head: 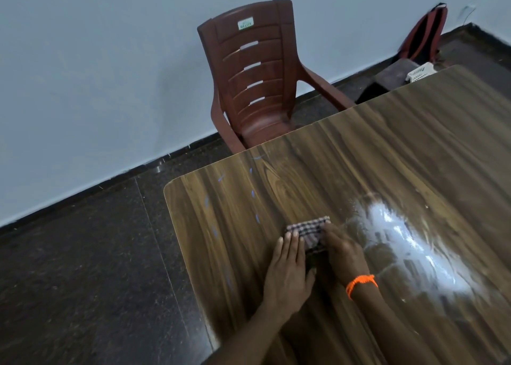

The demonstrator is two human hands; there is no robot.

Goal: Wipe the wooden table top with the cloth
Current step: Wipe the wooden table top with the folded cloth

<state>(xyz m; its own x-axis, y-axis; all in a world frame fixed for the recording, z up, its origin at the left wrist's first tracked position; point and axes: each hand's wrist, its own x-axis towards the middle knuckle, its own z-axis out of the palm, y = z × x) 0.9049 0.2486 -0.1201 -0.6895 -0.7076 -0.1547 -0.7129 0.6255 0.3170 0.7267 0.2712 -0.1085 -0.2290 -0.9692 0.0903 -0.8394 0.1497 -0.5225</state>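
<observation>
Much of the checked cloth (309, 233) was hidden: the left hand (287, 270) lay flat with straight fingers on its near-left edge, and the right hand (341, 250) covered its right side, so only the far corner showed. Whether the right fingers curled round the fabric or merely pressed on it could not be told. The two hands sat close together on either side of the cloth, near the left part of the wooden table top (359, 171). An orange thread band (360, 283) circled the right wrist. Both forearms ran off the bottom of the view.

The table top had a dark wood grain with faint blue marks (253, 194) toward its left edge and a bright glare patch (401, 234) to the right of the hands. Behind the table stood a red-brown plastic armchair (254, 71) against a pale wall. The floor was dark speckled stone. A red and black backpack (424, 32) leaned in the far corner, beside a white basket (420, 72) partly cut off by the table's edge.
</observation>
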